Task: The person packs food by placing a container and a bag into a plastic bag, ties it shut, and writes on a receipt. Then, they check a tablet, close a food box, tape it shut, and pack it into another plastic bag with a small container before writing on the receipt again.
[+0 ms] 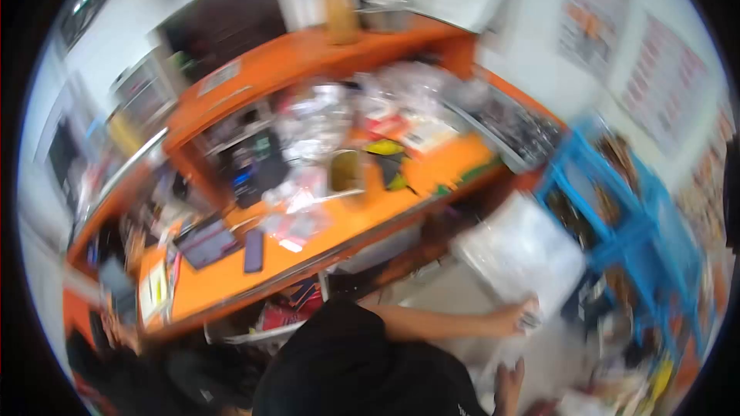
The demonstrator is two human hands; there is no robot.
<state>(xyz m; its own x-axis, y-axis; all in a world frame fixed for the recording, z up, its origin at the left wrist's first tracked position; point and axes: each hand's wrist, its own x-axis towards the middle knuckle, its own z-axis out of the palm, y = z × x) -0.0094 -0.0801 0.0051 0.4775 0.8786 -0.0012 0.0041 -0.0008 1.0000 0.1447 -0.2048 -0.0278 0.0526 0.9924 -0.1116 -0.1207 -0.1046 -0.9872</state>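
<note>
My left hand (515, 320) reaches out to the right from a black sleeve. Its fingers are closed round a small pale and dark item, too blurred to name, at the lower edge of a large whitish plastic bag (528, 250). Below it, near the bottom edge, my right hand (509, 387) points upward with its fingers apart and nothing visible between them. Motion blurs both hands.
An orange desk (212, 285) bears a dark phone (253, 251), a tablet-like device (206, 243), plastic bags and a yellow-black item (391, 163). A blue rack (644, 223) stands right. At lower left is another person in dark clothes (154, 374), one hand (121, 333) by the desk.
</note>
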